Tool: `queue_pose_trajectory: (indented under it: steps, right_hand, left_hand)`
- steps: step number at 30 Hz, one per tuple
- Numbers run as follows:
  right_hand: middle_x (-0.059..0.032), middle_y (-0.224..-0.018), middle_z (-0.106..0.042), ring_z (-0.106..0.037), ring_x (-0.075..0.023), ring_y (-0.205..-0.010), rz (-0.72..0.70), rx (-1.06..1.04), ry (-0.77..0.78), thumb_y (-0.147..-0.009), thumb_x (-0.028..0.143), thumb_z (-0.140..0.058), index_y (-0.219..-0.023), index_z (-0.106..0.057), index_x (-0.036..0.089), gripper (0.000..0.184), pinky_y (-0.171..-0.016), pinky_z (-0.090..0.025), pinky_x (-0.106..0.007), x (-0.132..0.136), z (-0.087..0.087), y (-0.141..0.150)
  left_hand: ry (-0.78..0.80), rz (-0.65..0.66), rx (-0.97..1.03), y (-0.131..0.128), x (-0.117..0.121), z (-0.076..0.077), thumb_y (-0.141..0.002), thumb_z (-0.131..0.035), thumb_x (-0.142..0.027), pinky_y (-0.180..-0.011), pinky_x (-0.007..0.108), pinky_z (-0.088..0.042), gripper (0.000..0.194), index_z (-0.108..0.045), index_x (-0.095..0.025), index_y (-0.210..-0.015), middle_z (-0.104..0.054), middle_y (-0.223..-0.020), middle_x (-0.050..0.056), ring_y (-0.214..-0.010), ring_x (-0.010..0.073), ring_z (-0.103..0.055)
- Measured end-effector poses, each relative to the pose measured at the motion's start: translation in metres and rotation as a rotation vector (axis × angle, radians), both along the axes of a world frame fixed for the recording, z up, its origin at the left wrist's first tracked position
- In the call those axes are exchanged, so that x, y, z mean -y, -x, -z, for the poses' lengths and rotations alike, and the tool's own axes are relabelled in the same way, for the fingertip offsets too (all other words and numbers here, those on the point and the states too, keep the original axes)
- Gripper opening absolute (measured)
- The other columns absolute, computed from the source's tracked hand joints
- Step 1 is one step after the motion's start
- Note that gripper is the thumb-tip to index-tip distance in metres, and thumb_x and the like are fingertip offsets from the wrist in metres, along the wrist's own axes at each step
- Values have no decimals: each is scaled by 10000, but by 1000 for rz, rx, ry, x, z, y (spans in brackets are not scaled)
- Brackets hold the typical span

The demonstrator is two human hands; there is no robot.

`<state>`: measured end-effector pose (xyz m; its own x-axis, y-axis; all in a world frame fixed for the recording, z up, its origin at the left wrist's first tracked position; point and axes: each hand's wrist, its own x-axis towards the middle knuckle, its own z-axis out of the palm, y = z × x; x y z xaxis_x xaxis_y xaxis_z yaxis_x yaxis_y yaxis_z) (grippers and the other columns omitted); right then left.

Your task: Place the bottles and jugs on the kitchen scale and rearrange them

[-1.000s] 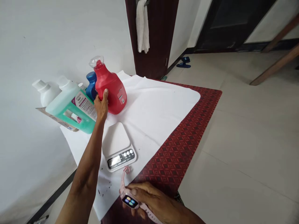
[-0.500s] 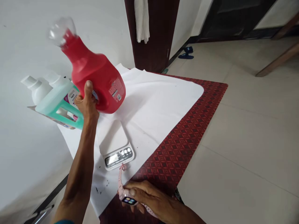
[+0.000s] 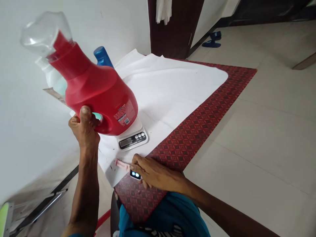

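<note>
Swung farther left in view and nearer the camera than half a second ago, the red bottle (image 3: 98, 89) now leaves the blue bottle (image 3: 103, 57) showing behind it. It leans with its clear cap (image 3: 40, 34) to the upper left; a red spout shows through that cap, but the opaque walls conceal what is inside. Behind stand a white bottle (image 3: 51, 74) and a pale green container (image 3: 60, 86), both mostly covered (a patch of green also peeps through the handle opening).

Left grip (image 3: 85, 130) is wrapped around the red bottle's handle, thumb uppermost, with the body extending above and to the right of it. The scale (image 3: 132, 140) is partly masked by the bottle's base; whether they touch I cannot tell, and its display is unreadable. Right grip (image 3: 154, 172) pinches a pink watch (image 3: 135, 174) at the table's (image 3: 197, 141) near corner, fingers covering part of the lit screen; one strap half points left, the other is hidden.
</note>
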<state>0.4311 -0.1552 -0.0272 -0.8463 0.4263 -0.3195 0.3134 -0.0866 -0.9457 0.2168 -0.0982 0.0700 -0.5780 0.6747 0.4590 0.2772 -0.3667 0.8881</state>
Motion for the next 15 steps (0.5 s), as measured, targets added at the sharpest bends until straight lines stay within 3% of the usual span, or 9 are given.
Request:
queue_pose_trajectory:
  steps: [4, 7, 9, 12, 15]
  right_hand:
    - [-51, -959, -671, -624, -205, -929, 32, 75, -344, -1139, 301, -467, -913, -551, 231, 251, -852, -420, -324, 12, -4, 6]
    - [-45, -896, -665, -604, -192, -888, 78, 44, -372, -1128, 304, -503, -844, -582, 215, 308, -855, -411, -331, 15, 1, 10]
    - [-31, -846, -667, -612, -170, -811, 113, 9, -255, -1132, 345, -503, -863, -637, 200, 334, -807, -426, -318, 10, 4, 7]
    - [-18, -802, -691, -636, -147, -676, 145, -57, 82, -1141, 482, -470, -1033, -736, 174, 421, -689, -466, -288, -2, 7, -2]
    - [-41, -836, -738, -672, -144, -678, 189, -158, 378, -1091, 552, -556, -1132, -792, 145, 472, -641, -489, -267, -8, 12, -9]
  left_hand:
    - [7, -8, 31, 1, 3, 10, -678, -886, -814, -444, 293, -239, 776, -357, -249, -632, -247, -555, -80, -477, 79, -219]
    - [0, 3, 55, 1, 2, 18, -627, -904, -859, -440, 300, -264, 811, -369, -250, -620, -269, -535, -65, -470, 88, -245]
    - [-1, 18, 58, 2, 1, 23, -598, -893, -906, -438, 302, -273, 837, -379, -246, -626, -277, -532, -53, -468, 92, -269]
    - [-3, 31, 45, 5, -1, 28, -592, -833, -974, -438, 308, -264, 862, -375, -246, -643, -266, -539, -39, -471, 110, -336]
    - [21, 23, 4, 9, -4, 28, -618, -785, -1004, -467, 316, -253, 873, -348, -249, -648, -231, -556, -32, -498, 147, -454]
